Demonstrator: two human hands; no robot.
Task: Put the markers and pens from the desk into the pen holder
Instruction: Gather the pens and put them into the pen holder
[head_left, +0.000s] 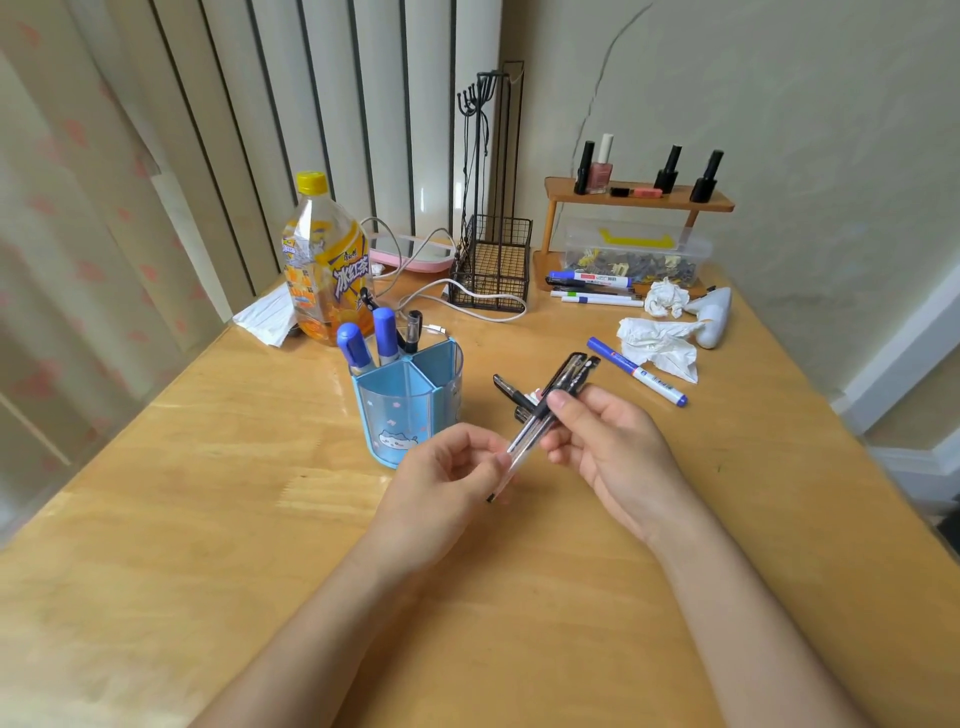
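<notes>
Pens (551, 405) gripped by both hands, lower tips hidden, count unclear

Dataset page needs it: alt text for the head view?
Both hands, left hand and right hand, hold black pens over a wooden desk, beside a blue pen holder with markers in its rear compartment. A blue marker lies nearby.

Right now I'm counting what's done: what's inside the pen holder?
The pen holder has two blue-capped markers and a black pen in its rear compartment. Their lower ends are hidden.
</notes>
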